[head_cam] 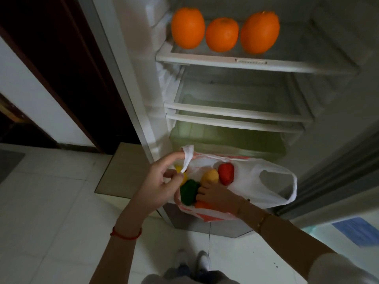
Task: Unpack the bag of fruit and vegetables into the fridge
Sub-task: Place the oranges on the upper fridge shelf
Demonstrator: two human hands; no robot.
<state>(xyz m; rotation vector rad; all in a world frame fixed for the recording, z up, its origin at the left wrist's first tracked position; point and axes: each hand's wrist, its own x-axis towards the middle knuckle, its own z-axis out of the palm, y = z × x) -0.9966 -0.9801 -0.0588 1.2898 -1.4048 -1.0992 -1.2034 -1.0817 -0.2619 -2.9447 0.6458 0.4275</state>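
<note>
A white and red plastic bag (252, 181) hangs open in front of the fridge's bottom. My left hand (162, 181) pinches its left handle (187, 158) and holds it up. My right hand (215, 196) is inside the bag, fingers curled over a green pepper (188, 191) and an orange piece (202, 205); which one it grips I cannot tell. A yellow-orange fruit (210, 176), a red fruit (226, 173) and a yellow piece (182, 175) also lie in the bag. Three oranges (222, 34) stand on the fridge's top shelf (246, 64).
The fridge stands open with two lower glass shelves (235, 111) and a greenish crisper drawer (225, 142) below. A dark wooden door frame (61, 78) is at left. The fridge door (338, 171) stands at right. My shoes (194, 261) are on the white tile floor.
</note>
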